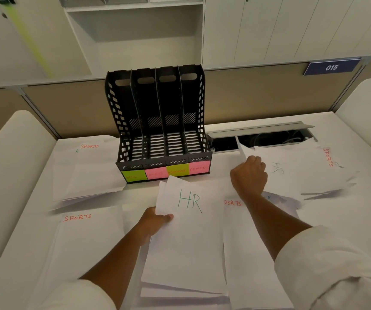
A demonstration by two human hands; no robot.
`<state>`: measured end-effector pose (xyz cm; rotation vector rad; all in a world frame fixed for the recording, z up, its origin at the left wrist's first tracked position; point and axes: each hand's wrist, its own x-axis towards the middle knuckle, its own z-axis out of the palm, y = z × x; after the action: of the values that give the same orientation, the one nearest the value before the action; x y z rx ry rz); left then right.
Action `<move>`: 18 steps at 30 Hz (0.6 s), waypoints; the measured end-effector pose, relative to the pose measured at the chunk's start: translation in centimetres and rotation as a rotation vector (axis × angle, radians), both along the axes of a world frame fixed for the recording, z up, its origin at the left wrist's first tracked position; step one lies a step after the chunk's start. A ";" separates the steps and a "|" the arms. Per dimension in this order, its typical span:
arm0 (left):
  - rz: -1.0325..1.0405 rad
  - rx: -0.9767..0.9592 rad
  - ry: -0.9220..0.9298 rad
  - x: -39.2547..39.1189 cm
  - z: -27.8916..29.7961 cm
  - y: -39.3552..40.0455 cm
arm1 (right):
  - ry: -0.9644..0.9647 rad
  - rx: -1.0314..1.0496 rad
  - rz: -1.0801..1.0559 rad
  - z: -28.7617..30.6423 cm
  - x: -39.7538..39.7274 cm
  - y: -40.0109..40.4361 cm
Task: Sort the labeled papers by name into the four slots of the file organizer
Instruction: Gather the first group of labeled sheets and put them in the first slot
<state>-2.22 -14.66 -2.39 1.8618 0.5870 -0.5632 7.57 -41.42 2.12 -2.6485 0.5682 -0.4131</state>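
Observation:
A black four-slot file organizer [157, 121] stands on the desk, its slots holding no papers. Sticky labels run along its front: a green HR label [134, 175], then pink, yellow and a pink ADMIN label [199, 167]. My left hand [154, 223] grips the left edge of a small stack of sheets topped by a paper marked HR [189, 222], just in front of the organizer. My right hand [249, 175] pinches the corner of another HR sheet [291, 173] on the right.
Papers marked SPORTS lie around: one at front left [77, 218], one at back left [89, 146], one beside my right arm [232, 202], one at far right [328, 157]. An open cable tray [269, 139] sits behind the right pile. Partition walls enclose the desk.

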 end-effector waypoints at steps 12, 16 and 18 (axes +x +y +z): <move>0.103 -0.057 -0.031 -0.6 0.6 1.3 | -0.243 0.195 0.940 -1.1 -5.1 6.9; 0.133 -0.089 -0.072 -0.8 0.9 2.3 | -0.167 -0.070 1.354 -2.7 -8.5 7.8; 0.164 -0.049 -0.062 -0.7 1.0 3.0 | -0.148 -0.168 1.460 -3.5 -9.6 7.6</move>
<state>-2.91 -11.67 -1.40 1.7595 0.6712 -0.4068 -2.04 -33.79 -1.38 -2.3672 -1.4206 -0.1582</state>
